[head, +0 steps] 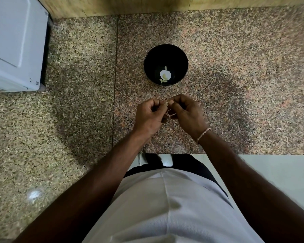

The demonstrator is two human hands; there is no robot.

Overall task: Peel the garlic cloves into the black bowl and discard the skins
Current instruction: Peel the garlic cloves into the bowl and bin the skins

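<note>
From the head camera, my left hand (150, 114) and right hand (185, 112) met over the granite counter (235, 85), fingers curled, pinching between them a small garlic clove (167, 103); only a pale sliver of it showed, the rest hidden by my fingertips. The black bowl (165, 50) stood beyond my hands, apart from them, with a few pale peeled pieces (165, 75) inside, blurred by glare. A white appliance (16, 44) was cut off at the left edge.

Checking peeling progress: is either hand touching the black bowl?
Apart. The head view shows bare granite counter between the black bowl and both the left hand and right hand.
</note>
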